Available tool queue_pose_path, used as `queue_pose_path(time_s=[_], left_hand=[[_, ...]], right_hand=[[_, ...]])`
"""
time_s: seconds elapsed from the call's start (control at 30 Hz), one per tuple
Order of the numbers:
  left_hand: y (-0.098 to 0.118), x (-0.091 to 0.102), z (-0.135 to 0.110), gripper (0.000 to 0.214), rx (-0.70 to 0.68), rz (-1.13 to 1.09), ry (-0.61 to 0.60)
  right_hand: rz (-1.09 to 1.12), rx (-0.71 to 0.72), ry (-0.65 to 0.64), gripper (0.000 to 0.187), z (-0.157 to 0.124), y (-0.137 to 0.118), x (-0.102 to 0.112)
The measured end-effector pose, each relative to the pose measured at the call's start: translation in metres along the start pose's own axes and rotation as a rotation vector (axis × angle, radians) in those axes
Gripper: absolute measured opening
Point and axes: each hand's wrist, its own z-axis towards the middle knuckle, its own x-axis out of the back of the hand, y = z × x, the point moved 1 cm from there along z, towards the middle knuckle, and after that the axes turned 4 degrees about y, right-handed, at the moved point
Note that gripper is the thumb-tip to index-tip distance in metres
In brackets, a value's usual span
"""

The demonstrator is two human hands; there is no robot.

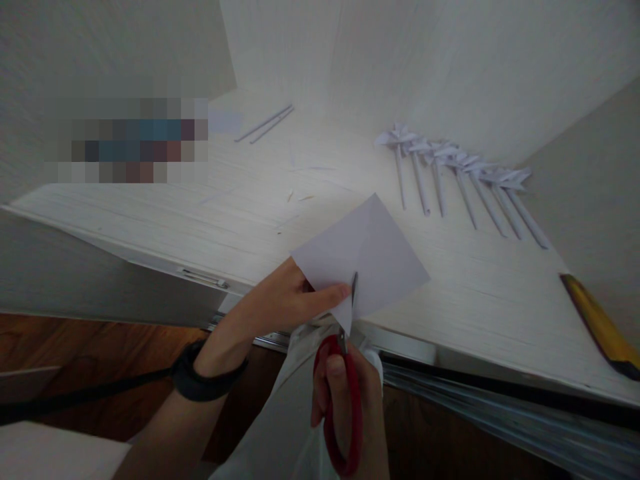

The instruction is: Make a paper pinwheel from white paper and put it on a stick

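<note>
A square sheet of white paper (pixel 373 250) lies turned like a diamond over the front of the white desk (pixel 250 213). My left hand (pixel 310 297) pinches its near left edge, the thumb on top and the other fingers hidden beneath. Red-handled scissors (pixel 350 400) are in my right hand (pixel 345 380), with fingers through the loops. Their blades point away from me and sit at the paper's near corner, one blade showing above the sheet.
Several white paper pinwheels (pixel 465 163) on rolled sticks stand in a row at the back right. Two rolled paper sticks (pixel 265 123) lie at the back left, with thin scraps around. A yellow-and-black tool (pixel 600 327) rests at the right edge.
</note>
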Motion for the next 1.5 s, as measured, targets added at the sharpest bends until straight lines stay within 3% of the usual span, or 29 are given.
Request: queue_pose_path(time_s=[0.17, 0.4, 0.63, 0.87, 1.5], left_hand=[[-0.001, -0.001, 0.0, 0.016, 0.018, 0.028, -0.017], [-0.002, 0.0, 0.002, 0.013, 0.015, -0.021, -0.051], [-0.002, -0.001, 0.001, 0.013, -0.011, -0.074, 0.0], [-0.004, 0.0, -0.001, 0.013, -0.002, -0.026, -0.043], [-0.006, 0.001, -0.004, 0.021, 0.033, 0.102, -0.04]], right_hand=[[0.003, 0.002, 0.016, 0.051, 0.002, 0.003, -0.001], [0.062, 0.0, 0.034, 0.047, 0.0, -0.007, 0.002], [0.116, 0.056, 0.029, 0.045, -0.003, -0.008, 0.002], [0.082, 0.1, -0.008, 0.06, -0.001, 0.0, 0.0], [0.049, 0.117, -0.018, 0.063, -0.001, -0.01, -0.002]])
